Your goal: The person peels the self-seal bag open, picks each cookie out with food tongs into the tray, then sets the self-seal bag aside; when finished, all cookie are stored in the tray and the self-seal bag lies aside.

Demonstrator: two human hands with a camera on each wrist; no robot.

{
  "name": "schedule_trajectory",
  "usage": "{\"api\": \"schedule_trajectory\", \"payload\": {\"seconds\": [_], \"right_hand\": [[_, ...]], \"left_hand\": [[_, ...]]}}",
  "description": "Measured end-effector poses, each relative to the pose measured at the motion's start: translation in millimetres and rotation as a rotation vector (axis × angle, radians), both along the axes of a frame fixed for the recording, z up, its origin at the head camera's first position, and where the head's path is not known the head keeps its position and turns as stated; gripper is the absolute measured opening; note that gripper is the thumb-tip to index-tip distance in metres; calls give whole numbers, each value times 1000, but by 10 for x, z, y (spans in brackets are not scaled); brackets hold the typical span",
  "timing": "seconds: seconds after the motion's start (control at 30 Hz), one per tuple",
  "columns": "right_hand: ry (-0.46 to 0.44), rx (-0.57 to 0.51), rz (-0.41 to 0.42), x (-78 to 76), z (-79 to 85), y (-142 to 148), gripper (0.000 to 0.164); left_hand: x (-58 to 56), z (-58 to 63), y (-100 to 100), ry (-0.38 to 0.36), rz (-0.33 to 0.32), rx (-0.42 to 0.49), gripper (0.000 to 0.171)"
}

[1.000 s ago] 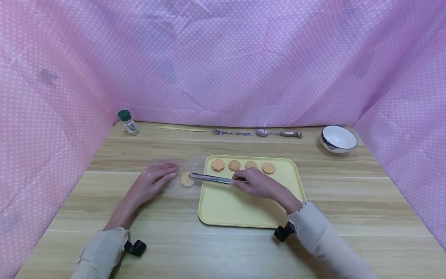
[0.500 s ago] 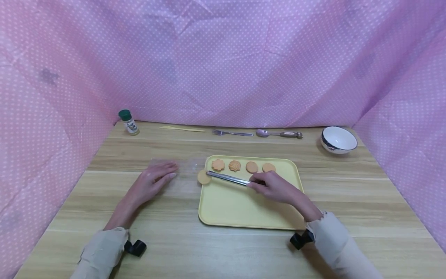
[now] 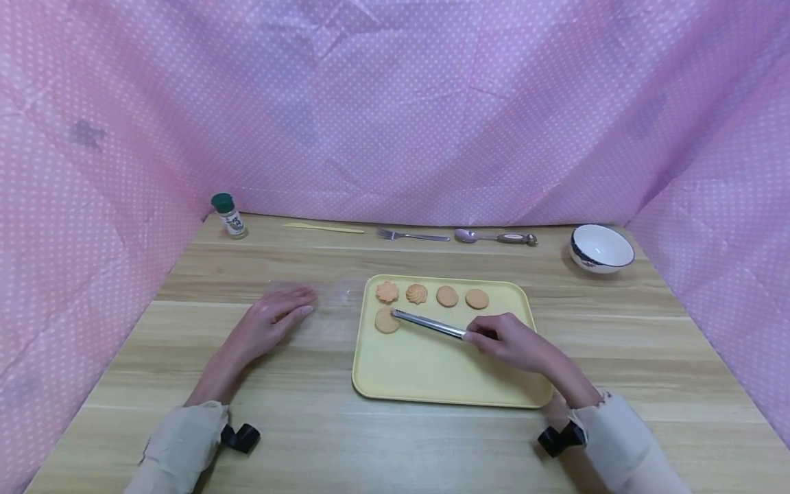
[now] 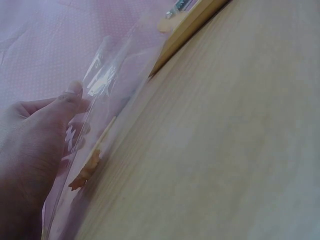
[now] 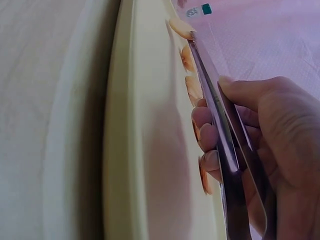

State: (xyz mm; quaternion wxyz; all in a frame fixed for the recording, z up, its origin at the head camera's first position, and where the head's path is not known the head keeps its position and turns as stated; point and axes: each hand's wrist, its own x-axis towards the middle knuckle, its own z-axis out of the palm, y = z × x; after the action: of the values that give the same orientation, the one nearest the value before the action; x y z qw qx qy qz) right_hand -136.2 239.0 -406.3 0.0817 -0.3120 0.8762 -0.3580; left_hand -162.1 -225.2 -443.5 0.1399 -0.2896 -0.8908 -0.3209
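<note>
My right hand [image 3: 509, 341] grips metal tongs [image 3: 428, 323], pinched between thumb and fingers. In the tongs' tips is a round cookie [image 3: 387, 320], held over the left part of the yellow tray [image 3: 426, 377]; the right wrist view shows it tilted and raised off the tray. Behind it, a row of several cookies [image 3: 447, 296] lies along the tray's far side. Left of the tray, my left hand [image 3: 271, 319] holds the edge of a clear plastic bag [image 4: 102, 75] between thumb and fingers. A brown, scalloped cookie [image 4: 86, 172] shows through the plastic.
Along the table's far edge lie a pale yellow knife [image 3: 324, 228], a fork [image 3: 412, 235] and a spoon [image 3: 496, 237]. A green-capped shaker [image 3: 230, 216] stands at the back left, a white bowl [image 3: 601, 248] at the back right. Pink dotted cloth [image 3: 407, 110] hangs behind.
My right hand has moved right, carrying the round cookie in the tongs from over the plastic bag, past the tray's left rim, to over the tray. The left hand has stayed put.
</note>
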Motion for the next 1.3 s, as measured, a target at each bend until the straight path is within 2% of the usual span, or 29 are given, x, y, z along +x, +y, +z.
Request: {"api": "schedule_trajectory", "payload": {"seconds": [0.5, 1.1, 1.3], "right_hand": [[-69, 1, 10, -5, -3, -36, 10], [64, 66, -4, -40, 53, -65, 6], [82, 92, -3, -34, 75, -82, 6]], "left_hand": [[-36, 6, -17, -4, -10, -2, 29], [-90, 6, -35, 7, -25, 3, 29], [-98, 6, -42, 3, -23, -1, 29]]}}
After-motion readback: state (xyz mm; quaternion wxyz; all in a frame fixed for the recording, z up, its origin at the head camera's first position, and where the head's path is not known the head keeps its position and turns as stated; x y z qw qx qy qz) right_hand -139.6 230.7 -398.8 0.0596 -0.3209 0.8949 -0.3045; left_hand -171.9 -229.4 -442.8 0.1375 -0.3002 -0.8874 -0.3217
